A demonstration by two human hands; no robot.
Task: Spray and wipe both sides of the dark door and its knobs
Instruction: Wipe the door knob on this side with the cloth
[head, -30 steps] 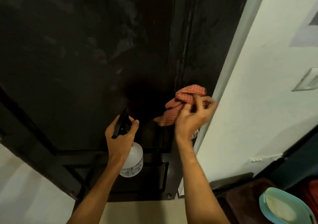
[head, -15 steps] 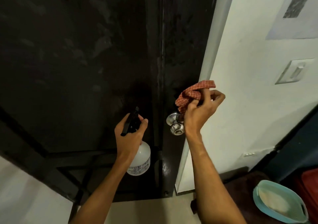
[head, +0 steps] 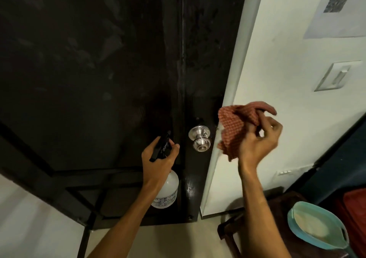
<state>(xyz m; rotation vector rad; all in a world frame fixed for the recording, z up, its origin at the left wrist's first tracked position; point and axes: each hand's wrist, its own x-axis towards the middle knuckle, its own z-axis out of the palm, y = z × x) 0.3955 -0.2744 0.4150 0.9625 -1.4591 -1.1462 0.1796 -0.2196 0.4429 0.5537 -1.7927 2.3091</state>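
Knob (head: 200, 138) on dark door (head: 99, 59) is likely needing a full wrap-and-twist wipe: left hand (head: 158, 158) is gripping spray bottle (head: 166, 190) left of it, right hand (head: 257, 142) is clutching cloth (head: 237, 127) right of it.

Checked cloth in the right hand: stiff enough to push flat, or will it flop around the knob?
Likely floppy: the checked cloth bunches in folds, and a corner hangs loose beside the right hand. Probably light, since a few curled fingers carry it. It should wrap the rounded knob rather than slide flat.
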